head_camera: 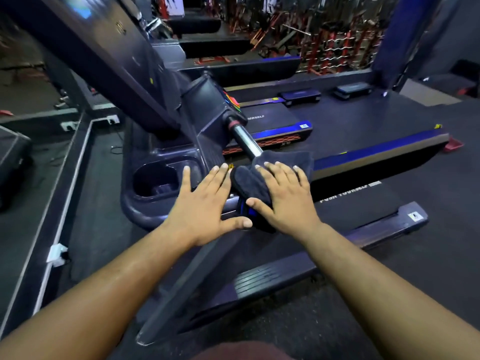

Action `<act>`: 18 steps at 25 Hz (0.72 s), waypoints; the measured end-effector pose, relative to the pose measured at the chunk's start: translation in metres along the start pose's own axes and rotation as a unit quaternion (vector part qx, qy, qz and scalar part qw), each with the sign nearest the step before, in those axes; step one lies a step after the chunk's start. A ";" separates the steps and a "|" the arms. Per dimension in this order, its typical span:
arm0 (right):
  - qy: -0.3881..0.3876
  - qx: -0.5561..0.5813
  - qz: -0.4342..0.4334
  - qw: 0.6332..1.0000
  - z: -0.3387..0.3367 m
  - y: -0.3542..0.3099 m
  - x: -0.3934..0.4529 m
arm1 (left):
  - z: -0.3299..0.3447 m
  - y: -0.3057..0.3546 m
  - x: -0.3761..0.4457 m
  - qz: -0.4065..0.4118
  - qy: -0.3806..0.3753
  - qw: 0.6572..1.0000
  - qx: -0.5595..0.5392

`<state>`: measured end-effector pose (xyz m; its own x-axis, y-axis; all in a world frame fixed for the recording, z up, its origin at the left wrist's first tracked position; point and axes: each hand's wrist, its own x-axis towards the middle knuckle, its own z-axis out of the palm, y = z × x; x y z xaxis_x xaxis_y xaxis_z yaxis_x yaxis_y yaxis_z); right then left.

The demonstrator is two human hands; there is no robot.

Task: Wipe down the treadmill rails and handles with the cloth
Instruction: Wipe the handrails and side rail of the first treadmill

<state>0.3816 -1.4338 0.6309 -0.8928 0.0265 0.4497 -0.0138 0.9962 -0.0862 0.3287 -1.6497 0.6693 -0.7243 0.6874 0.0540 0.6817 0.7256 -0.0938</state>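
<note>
One dark blue microfibre cloth (255,181), draped over the treadmill's chrome handle bar (245,140) near the console. Step: wiping that handle, apparently; next, sliding the cloth along the bar. Right hand (284,197) presses flat on cloth, fingers straight. Left hand (205,203) rests open, spread, on the black plastic console tray (155,183).

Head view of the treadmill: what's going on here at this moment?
A person is wiping a treadmill handle with a dark cloth. The right hand lies on the cloth with its fingers spread, pressing it over the handle where the chrome bar disappears beneath it. The left hand rests flat and open beside it on the console edge, next to the cup holder, and holds nothing. The bare stretch of chrome bar runs up toward the console.
</note>
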 end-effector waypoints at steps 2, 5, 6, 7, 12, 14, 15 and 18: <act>-0.007 -0.001 -0.037 0.999 0.004 -0.035 0.001 | 0.003 -0.018 -0.019 -0.019 0.019 0.999 -0.023; -0.026 -0.009 -0.075 0.997 0.011 -0.085 0.006 | 0.005 -0.047 -0.048 -0.058 0.044 0.996 -0.054; -0.030 -0.013 -0.079 0.996 0.011 -0.096 0.007 | 0.006 -0.057 -0.058 -0.072 0.047 0.994 -0.065; -0.033 -0.013 -0.077 0.996 0.011 -0.103 0.008 | 0.006 -0.066 -0.067 -0.085 0.048 0.992 -0.074; -0.027 0.003 -0.144 0.989 0.018 -0.163 0.006 | 0.010 -0.095 -0.101 -0.130 0.045 0.982 -0.127; -0.057 0.052 -0.183 0.980 0.015 -0.187 0.016 | 0.011 -0.100 -0.103 -0.159 0.058 0.968 -0.184; -0.084 0.101 -0.196 0.972 0.010 -0.194 0.027 | 0.009 -0.108 -0.106 -0.180 0.078 0.955 -0.221; -0.101 0.261 -0.130 0.951 -0.008 -0.174 0.054 | 0.004 -0.118 -0.106 -0.188 0.113 0.943 -0.250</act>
<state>0.3390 -1.6046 0.6774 -0.8962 -0.2836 0.3412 -0.4205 0.7881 -0.4495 0.3241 -1.8083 0.6710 -0.9225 0.3270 0.2050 0.3856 0.8045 0.4518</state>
